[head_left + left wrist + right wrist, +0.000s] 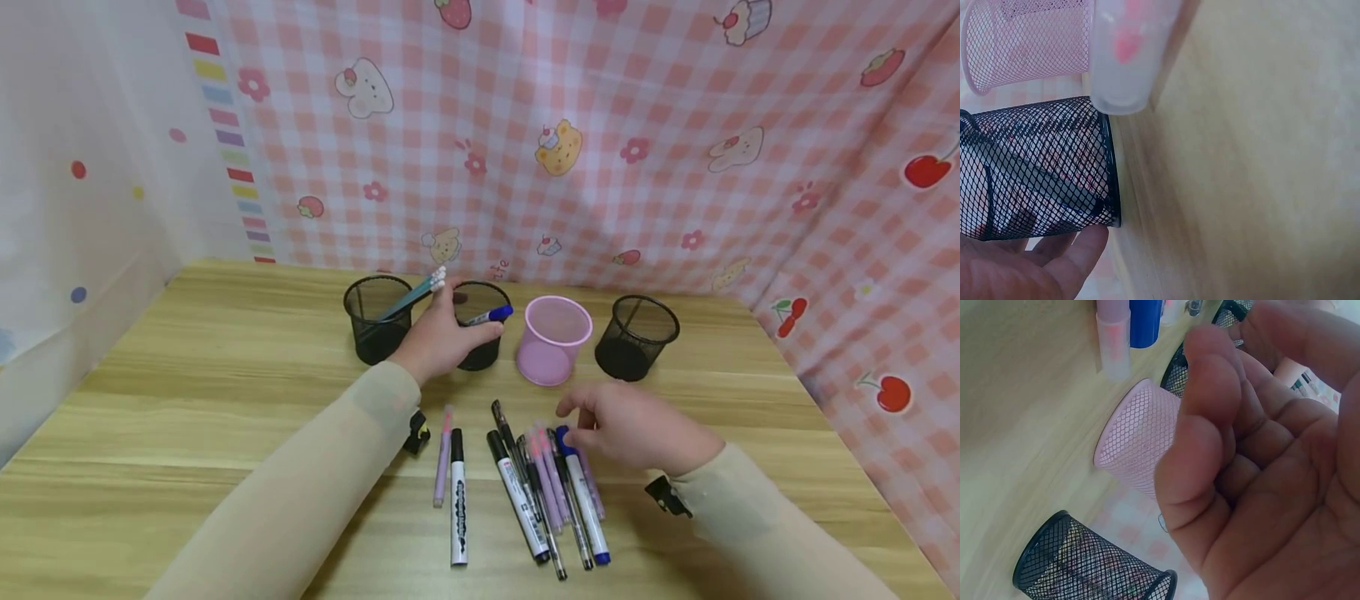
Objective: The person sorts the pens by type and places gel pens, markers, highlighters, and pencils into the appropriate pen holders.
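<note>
Left hand (pixel 438 337) holds blue marker (pixel 491 315) (right hand (pixel 630 425) hovers, loose).

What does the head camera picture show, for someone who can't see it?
A person's left hand holds a blue marker over a black mesh cup, while the right hand hovers over a pile of pens on a wooden table. A pink cup stands nearby.

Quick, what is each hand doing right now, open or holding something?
Left hand: holds a blue-capped marker over the black mesh cup.
Right hand: open, loosely curled above the pens, holding nothing.
</note>
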`<control>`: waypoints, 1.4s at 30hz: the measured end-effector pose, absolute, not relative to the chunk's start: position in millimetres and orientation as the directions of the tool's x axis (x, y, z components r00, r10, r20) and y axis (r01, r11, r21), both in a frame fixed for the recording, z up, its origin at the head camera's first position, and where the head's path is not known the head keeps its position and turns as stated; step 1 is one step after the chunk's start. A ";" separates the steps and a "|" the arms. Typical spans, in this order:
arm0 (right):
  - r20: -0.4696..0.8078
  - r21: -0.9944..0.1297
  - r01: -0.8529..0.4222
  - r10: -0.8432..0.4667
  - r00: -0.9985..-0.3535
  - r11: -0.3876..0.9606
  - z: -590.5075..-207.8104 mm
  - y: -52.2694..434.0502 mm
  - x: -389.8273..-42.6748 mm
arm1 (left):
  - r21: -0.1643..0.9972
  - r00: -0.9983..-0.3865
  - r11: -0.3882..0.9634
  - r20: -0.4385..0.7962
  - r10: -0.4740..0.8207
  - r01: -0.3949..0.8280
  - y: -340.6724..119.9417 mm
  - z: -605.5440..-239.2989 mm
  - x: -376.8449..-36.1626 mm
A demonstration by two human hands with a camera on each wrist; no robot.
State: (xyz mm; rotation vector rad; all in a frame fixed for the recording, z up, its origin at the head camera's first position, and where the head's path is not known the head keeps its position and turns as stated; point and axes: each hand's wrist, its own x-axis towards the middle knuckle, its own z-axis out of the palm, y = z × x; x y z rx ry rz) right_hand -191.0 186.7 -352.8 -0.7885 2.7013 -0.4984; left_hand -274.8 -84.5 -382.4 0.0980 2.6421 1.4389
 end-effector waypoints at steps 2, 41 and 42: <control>-0.179 -0.403 -0.465 -0.566 -0.804 0.788 -354.0 186.6 -190.8 | 0.839 -0.989 0.544 -0.084 0.118 -0.006 -84.6 -381.8 -274.4; -0.323 -0.368 -0.264 -0.389 -0.863 0.891 -371.8 170.6 -185.6 | 0.845 -0.990 0.534 -0.079 0.116 -0.005 -83.9 -385.6 -275.8; -0.320 -0.364 -0.268 -0.390 -0.863 0.892 -372.2 170.5 -185.9 | 0.845 -0.990 0.535 -0.077 0.115 -0.004 -83.8 -385.5 -275.8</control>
